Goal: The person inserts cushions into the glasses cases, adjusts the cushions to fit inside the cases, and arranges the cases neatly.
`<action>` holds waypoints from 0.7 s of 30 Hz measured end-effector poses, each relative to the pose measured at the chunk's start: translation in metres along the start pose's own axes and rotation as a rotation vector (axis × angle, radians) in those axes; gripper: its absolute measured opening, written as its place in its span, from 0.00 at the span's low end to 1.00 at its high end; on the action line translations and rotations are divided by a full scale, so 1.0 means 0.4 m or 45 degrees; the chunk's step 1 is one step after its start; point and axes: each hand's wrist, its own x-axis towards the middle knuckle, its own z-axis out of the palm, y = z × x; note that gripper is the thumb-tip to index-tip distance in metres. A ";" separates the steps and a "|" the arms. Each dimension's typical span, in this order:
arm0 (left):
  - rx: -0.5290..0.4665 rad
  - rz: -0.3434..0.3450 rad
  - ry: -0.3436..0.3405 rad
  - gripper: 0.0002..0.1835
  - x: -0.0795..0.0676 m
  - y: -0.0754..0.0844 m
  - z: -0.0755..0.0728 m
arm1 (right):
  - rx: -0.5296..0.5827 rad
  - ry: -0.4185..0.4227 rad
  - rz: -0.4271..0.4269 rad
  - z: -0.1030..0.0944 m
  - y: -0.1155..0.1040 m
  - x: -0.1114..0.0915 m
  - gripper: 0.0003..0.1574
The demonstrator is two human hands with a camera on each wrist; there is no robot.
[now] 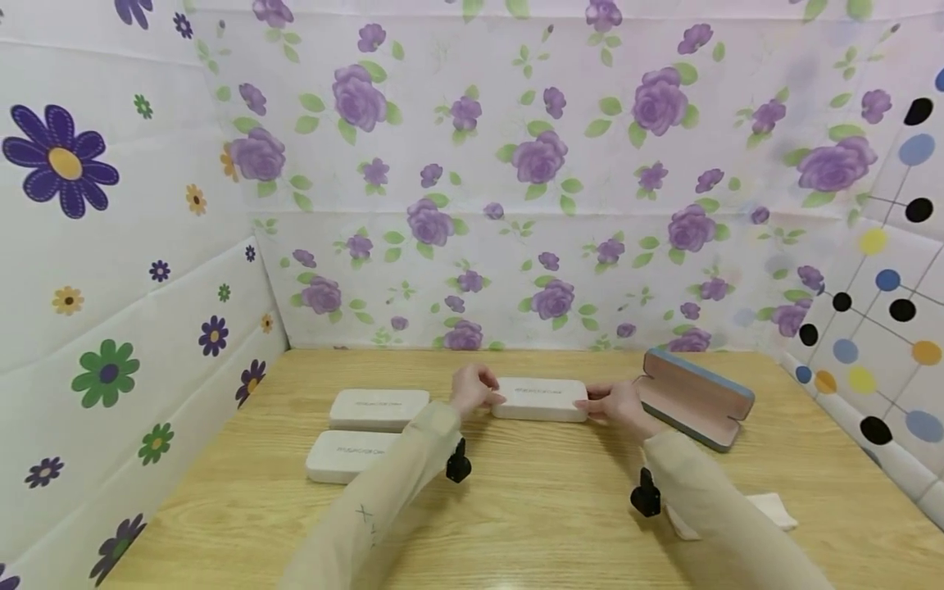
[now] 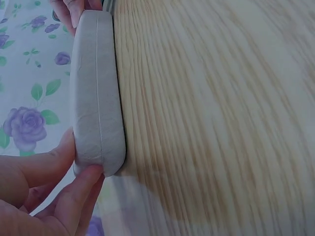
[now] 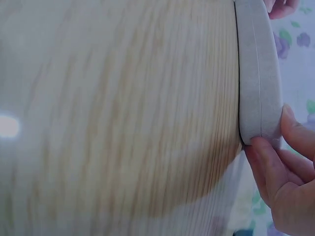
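Observation:
A closed white glasses case (image 1: 539,399) with small dark lettering on its lid lies in the middle of the wooden table, its long side facing me. My left hand (image 1: 474,391) pinches its left end between thumb and fingers. At the opposite end my right hand (image 1: 623,407) grips it the same way. The left wrist view shows the case (image 2: 98,93) lengthwise with a thin seam along its side, and the left hand's fingers (image 2: 81,196) at the near corner. In the right wrist view the right fingers (image 3: 268,160) press on the other end.
Two more white glasses cases, one behind (image 1: 379,409) and one in front (image 1: 347,456), lie on the left, the front one partly behind the left sleeve. An open blue glasses case (image 1: 696,401) stands right. A white cloth (image 1: 770,510) lies partly under the right forearm. Flowered sheets (image 1: 487,270) enclose the table.

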 end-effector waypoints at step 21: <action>0.238 -0.123 -0.304 0.14 -0.025 -0.002 -0.140 | -0.101 -0.159 -0.017 0.106 -0.043 -0.003 0.36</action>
